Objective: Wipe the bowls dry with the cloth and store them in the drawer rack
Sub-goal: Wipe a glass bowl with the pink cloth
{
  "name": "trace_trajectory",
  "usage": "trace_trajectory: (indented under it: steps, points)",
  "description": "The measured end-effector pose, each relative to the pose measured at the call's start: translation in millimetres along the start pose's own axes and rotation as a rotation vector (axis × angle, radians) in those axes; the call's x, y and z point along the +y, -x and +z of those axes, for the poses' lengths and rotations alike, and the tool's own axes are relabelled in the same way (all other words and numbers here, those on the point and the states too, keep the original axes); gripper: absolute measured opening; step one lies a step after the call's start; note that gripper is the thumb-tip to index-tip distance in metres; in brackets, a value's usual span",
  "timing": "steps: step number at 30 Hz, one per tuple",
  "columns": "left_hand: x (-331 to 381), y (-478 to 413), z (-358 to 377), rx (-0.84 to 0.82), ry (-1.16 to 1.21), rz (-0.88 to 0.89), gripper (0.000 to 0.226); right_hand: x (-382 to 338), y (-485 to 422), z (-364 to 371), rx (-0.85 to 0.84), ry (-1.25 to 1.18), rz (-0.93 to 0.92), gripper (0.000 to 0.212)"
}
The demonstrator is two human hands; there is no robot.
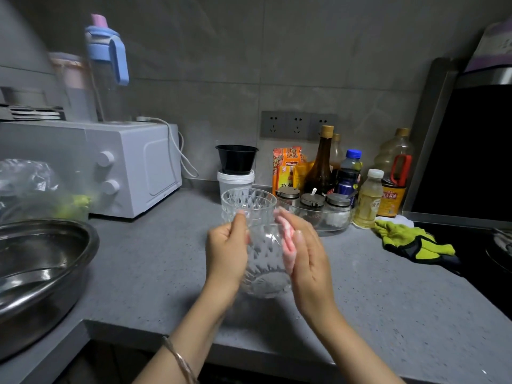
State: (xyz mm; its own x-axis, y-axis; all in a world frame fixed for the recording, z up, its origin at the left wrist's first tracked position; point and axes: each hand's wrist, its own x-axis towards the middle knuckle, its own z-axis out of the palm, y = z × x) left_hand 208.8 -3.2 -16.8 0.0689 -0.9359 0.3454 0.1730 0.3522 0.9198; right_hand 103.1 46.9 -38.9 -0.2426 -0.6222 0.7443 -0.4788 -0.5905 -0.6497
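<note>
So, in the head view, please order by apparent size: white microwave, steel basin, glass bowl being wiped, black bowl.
1. white microwave and steel basin: alike; the basin is nearer and cut off by the frame, so not ranked.
2. glass bowl, though near the camera.
3. black bowl.

Dim, greyish kitchen light; motion blur smears the hands (266,253), and wide-angle distortion bends the edges.

Two glass bowls (249,202), one pink cloth (288,239), one green cloth (410,239). Along the back edge of the bench (166,273): three lidded jars (312,199), at least five bottles (321,167), one black bowl (237,159), one white tub (235,180). One microwave (133,167), one steel basin (41,261).
</note>
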Motion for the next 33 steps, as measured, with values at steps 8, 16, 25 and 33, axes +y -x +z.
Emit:
trace_trajectory:
  steps: [8, 16, 25, 33]
  points:
    - [-4.8, -0.5, 5.7, -0.018, -0.042, -0.055, 0.054, 5.4, 12.6, 5.9, -0.059, 0.552, -0.426, 0.047]
    - [1.2, 9.2, 4.0, -0.039, 0.098, -0.077, 0.046, -6.9, -15.7, -7.5, 0.089, -0.267, 0.267, 0.028]
    - [-2.1, 1.1, -3.6, -0.1, 0.139, -0.169, 0.044, -8.5, -23.1, -18.8, 0.161, -0.492, 0.642, 0.039]
    - [16.4, 11.5, 0.3, -0.278, -0.308, 0.37, 0.055, -18.9, -30.6, -21.6, -0.067, -0.185, 0.314, 0.053]
